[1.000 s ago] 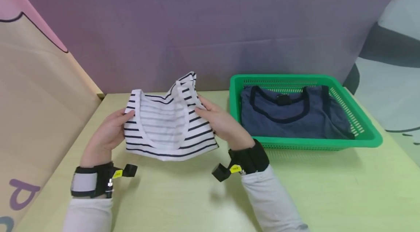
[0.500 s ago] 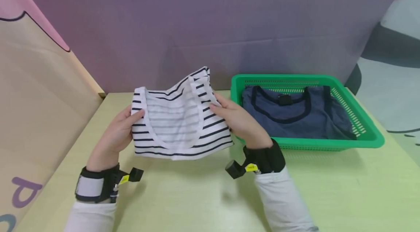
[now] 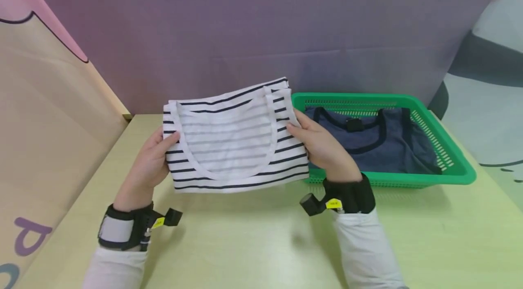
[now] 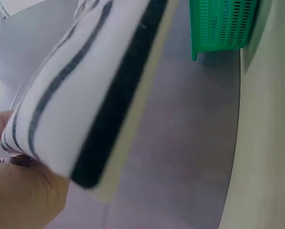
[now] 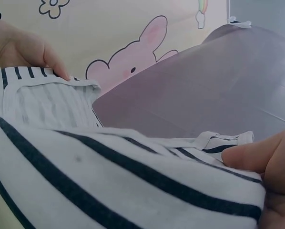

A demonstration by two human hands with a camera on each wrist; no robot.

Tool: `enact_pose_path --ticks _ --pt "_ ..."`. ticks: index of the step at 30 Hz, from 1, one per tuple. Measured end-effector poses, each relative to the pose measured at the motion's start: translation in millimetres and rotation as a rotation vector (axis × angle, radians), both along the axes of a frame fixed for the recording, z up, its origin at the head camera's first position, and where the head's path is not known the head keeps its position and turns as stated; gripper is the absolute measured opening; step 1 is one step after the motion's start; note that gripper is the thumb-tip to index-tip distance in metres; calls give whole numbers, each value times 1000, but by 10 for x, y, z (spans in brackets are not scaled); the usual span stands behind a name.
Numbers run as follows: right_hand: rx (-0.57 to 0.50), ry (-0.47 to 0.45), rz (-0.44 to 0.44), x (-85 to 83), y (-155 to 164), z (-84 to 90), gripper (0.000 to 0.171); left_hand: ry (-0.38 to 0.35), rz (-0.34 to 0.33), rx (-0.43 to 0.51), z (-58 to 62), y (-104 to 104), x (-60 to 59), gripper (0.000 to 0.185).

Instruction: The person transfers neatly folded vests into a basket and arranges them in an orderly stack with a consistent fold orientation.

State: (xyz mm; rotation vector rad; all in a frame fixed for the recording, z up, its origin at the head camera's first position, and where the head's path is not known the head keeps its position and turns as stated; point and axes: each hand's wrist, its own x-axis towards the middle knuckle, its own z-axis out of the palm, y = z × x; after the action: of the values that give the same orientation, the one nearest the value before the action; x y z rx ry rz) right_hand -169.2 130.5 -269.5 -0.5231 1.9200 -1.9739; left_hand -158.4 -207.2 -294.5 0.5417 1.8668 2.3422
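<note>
Striped white cloth, the folded top (image 3: 234, 137), hangs above the table's far edge, its long axis running across you between your pinching left hand (image 3: 148, 166) and right hand (image 3: 323, 146), the latter nearer the green basket (image 3: 457, 164).

- The folded top (image 3: 234, 137) was held above the table (image 3: 253, 243), between the left hand (image 3: 149, 166) at its left edge and the right hand (image 3: 323, 146) at its right edge.
- The basket (image 3: 457, 168) stood on the table just right of the top, behind the right hand.
- A second garment (image 3: 367, 146) lay inside the basket.
- A wall panel (image 3: 261, 30) rose behind the table, and another panel (image 3: 49, 112) stood to its left.
</note>
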Motion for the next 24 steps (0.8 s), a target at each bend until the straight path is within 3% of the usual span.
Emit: enact_pose_path --ticks 6,14,24 --pt "-2 -28 -30 13 93 30 55 6 4 59 -2 46 4 25" --pt "-98 -9 19 10 237 12 57 43 20 139 0 129 10 23" --pt "-73 -25 5 55 404 1 60 57 -14 98 -6 221 56 23"
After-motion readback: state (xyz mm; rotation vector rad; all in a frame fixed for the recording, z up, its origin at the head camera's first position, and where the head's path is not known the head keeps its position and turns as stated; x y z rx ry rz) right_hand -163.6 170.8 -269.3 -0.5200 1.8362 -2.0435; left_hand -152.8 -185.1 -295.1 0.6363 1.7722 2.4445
